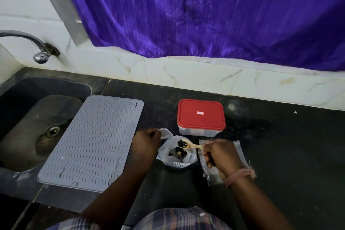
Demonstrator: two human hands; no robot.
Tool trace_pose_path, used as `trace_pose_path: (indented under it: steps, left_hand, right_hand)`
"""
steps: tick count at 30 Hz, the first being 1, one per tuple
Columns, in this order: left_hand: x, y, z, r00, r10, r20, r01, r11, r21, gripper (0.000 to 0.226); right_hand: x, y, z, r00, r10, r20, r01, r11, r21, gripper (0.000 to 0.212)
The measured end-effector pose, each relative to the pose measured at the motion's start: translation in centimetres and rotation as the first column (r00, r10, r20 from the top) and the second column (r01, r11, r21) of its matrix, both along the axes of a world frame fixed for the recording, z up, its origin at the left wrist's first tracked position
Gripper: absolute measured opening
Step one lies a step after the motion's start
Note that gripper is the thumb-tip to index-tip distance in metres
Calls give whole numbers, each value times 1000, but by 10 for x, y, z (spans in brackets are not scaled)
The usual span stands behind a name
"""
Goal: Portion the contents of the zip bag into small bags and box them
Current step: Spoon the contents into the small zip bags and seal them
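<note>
Right hand (219, 155) pinching loaded wooden spoon (188, 144) over open clear zip bag (176, 153); left hand (146, 141) gripping small clear bag (166, 132). Red-lidded plastic box (201, 116) closed; nothing visibly boxed yet.

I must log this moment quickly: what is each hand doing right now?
Left hand: pinches the edge of a small bag.
Right hand: grips a wooden spoon, loaded, over the open zip bag.

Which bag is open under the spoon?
The middle bag, held up by the left hand; the other bags lie flat under the right hand.
</note>
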State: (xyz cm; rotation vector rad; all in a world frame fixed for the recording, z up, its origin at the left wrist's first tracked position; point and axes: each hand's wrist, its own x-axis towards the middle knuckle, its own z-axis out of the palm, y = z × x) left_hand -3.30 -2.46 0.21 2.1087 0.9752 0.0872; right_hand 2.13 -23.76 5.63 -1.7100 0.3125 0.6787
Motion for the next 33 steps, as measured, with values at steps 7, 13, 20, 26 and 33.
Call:
trace_pose_path:
  steps: [7,13,20,26,33]
  left_hand:
    - [-7,-6,6,998,-27,60,29,999,-41,18]
    - [-15,-9,4,987,-123,102,120,992,30,25]
    - [-18,-20,8,977,-139,164,129,989,69,18]
    - [-15,-27,5,982,-36,188,50,996,-70,17]
    - [-22,-15,-10,964,234,123,-194,942,-273,15]
  right_hand:
    - [1,31,-13,996,-34,86,33,999,13,16]
    - [-3,51,-20,981,19,191,-3,997,-82,17]
    - [-18,69,-16,844,299,445,-99,903,-418,16]
    - [-25,75,-34,413,695,589,-244,708,-663,19]
    - [-31,50,-33,323,553,768,-195,833,-518,19]
